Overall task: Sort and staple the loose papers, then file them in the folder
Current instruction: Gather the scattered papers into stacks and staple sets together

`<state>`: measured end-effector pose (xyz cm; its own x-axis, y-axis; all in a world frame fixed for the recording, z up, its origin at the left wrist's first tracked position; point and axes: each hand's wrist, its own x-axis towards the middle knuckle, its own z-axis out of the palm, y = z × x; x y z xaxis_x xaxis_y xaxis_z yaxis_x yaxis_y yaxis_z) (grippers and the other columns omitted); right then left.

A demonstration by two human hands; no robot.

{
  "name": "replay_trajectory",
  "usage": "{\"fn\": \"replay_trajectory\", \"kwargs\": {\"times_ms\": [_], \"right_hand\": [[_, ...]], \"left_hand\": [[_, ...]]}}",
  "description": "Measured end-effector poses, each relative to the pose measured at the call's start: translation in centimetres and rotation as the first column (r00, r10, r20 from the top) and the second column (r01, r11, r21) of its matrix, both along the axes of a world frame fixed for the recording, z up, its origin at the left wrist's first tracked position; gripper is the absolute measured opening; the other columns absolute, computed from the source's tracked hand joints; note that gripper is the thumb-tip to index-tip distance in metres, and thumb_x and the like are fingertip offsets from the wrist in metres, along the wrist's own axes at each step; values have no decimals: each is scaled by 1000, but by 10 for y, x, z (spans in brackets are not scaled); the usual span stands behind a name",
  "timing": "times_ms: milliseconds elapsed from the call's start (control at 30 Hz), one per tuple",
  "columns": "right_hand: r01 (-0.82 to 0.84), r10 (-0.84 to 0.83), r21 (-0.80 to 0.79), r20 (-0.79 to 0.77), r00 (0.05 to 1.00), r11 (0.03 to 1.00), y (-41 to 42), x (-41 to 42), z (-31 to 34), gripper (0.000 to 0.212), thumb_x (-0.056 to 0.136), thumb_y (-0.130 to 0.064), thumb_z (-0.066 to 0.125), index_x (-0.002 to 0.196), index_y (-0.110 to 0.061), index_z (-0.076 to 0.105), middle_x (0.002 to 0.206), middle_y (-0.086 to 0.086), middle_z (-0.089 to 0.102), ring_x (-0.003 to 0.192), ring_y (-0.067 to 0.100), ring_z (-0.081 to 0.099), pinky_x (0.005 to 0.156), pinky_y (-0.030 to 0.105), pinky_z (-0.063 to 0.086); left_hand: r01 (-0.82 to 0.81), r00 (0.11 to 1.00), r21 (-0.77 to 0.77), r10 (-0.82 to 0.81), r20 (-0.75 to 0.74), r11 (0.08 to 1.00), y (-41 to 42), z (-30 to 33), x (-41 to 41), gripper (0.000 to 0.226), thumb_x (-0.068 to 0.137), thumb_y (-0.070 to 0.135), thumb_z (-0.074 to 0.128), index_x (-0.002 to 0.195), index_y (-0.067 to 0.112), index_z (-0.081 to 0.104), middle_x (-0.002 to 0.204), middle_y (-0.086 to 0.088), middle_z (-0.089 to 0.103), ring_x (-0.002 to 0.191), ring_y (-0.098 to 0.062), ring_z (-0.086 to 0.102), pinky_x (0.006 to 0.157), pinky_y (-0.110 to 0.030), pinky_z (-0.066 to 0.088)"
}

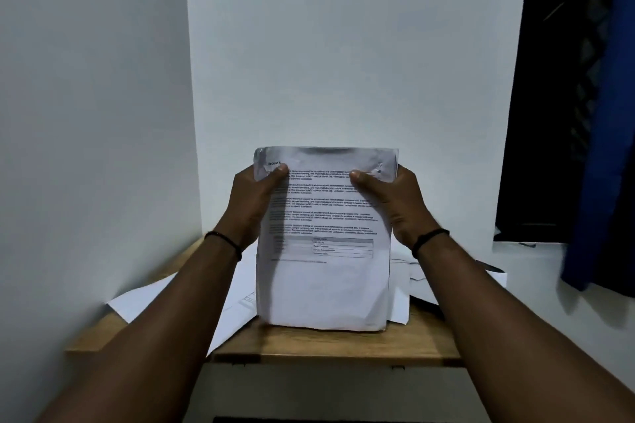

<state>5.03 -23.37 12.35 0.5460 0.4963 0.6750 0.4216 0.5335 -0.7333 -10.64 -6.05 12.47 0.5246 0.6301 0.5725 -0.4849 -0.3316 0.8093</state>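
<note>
My left hand and right hand pinch stack by top corners, thumbs on front sheet. Stack upright, bottom edge on desk, loose sheets behind it. Risk: limp sheets buckle, slide uneven if grip loosens. Folder, stapler not visible; no containers seen.

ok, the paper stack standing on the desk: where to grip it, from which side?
Grip the stack at its upper side edges, one hand from each side, as the left hand and right hand do now. It stands upright on its bottom edge on the desk, so the upper side edges are free.
</note>
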Motion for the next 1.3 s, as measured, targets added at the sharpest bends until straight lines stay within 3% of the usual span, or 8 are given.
{"fn": "replay_trajectory", "kwargs": {"times_ms": [200,400,533,700,1000,1100,1200,1300], "right_hand": [[10,-14,-33,-121,993,999,-1,-5,-32,33,75,-23,84,102,-9,73,100,8,77,97,27,72,86,39,58],[214,-213,22,-50,976,977,-1,-1,-1,44,77,-15,84,114,-13,60,103,1,70,87,4,67,77,23,51],[674,-643,169,530,553,719,4,-16,38,44,80,-34,78,120,-27,64,122,-9,65,112,13,56,95,31,44],[681,-390,79,865,316,728,39,-56,62,39,89,-46,63,122,-27,68,115,-5,72,111,20,63,99,41,41],[789,-268,-42,929,257,612,33,-56,69,24,98,-45,53,101,-28,68,102,-5,71,99,22,63,79,36,37],[809,-372,-66,864,338,584,2,-28,68,27,90,-53,62,89,-27,70,94,-8,71,91,17,62,72,31,38],[590,-488,-24,536,689,807,-25,-6,49,25,83,-44,75,75,-22,68,76,-9,69,72,8,59,66,28,45],[221,-225,52,105,969,974,-24,-7,8,13,85,-20,76,84,-15,64,69,-7,69,64,5,60,60,24,52]], "left_hand": [[30,999,-49,-31,-19,998,-8,-16,-6,28,90,23,72,111,6,71,107,-13,75,100,-29,71,96,-47,55],[-38,999,-34,39,23,999,1,-12,-6,22,93,25,67,105,7,72,103,-14,75,99,-33,71,90,-47,56],[-114,991,35,111,69,993,-7,-12,-4,12,97,23,62,95,15,72,96,-7,76,88,-20,71,85,-41,57],[-145,984,107,132,123,984,-16,-15,1,14,99,23,60,92,17,70,89,-1,73,84,-15,67,78,-38,55],[-289,943,186,245,226,939,0,-16,5,37,105,28,48,90,-5,59,82,-3,58,76,-11,49,71,-34,43],[-273,942,129,238,236,953,3,-16,5,36,105,27,50,89,-4,58,82,-3,57,77,-12,50,73,-34,44],[-257,942,73,233,240,964,-4,-14,3,28,104,29,51,88,8,63,80,3,61,75,-7,54,72,-28,48],[-111,978,1,109,176,994,-5,-19,2,25,94,43,64,92,20,71,93,-3,72,86,-15,67,81,-34,55]]}}
